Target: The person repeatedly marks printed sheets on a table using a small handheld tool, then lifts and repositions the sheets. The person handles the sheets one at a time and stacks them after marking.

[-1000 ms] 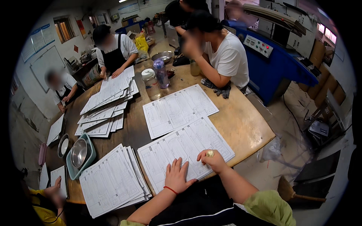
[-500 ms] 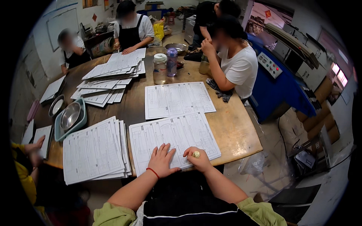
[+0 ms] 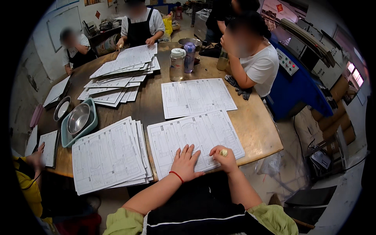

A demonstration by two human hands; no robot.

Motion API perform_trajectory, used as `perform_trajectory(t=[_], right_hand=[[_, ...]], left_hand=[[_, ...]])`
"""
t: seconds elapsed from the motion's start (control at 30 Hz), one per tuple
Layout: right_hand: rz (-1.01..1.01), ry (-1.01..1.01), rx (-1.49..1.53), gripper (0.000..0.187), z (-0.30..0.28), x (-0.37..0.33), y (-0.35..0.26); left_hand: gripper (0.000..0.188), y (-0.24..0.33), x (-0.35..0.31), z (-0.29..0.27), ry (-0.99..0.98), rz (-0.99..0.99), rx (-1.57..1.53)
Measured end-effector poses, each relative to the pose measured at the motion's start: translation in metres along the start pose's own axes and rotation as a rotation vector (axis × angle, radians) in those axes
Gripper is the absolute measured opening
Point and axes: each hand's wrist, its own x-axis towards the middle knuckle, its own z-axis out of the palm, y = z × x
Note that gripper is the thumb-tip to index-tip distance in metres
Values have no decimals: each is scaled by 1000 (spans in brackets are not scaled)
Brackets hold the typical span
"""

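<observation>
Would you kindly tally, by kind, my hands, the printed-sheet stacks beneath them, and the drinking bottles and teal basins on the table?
Hands: 2 (left hand, right hand)
Printed-sheet stack: 1
Drinking bottles: 3 (white-lidded bottle, purple bottle, greenish bottle)
Teal basin: 1
Total: 7

sheets [image 3: 196, 135] on table [image 3: 258, 135], bowl [image 3: 78, 119] (in tub [image 3: 94, 122]) left

- The view looks out from your head, from the left of two side-by-side fisheye lenses, upright and unmirrored.
- It faces forward and down over the table [image 3: 256, 135], with your left hand [image 3: 187, 162] and right hand [image 3: 226, 159] near, below centre.
- Your forearms [image 3: 156, 192] rise from the lower edge.
- It takes in the room beyond, bending straight edges toward its rim.
</observation>
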Motion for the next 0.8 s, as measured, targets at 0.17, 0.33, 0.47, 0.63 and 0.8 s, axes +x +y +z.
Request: perform_trajectory(t=[0.17, 0.33, 0.47, 0.63, 0.8], right_hand=[[270, 341, -209, 18, -40, 20, -16], [264, 617, -1135, 46, -76, 20, -7], [456, 442, -1130, 52, -80, 13, -10], [551, 354, -1025, 48, -80, 5, -14], [507, 312, -950, 41, -76, -15, -24]], left_hand=[[96, -1, 4, 1, -13, 1, -18], [96, -1, 6, 0, -34, 2, 2], [95, -1, 5, -3, -18, -3, -12], [95, -7, 2, 7, -9, 37, -2], [98, -9, -11, 1, -11, 35, -18]])
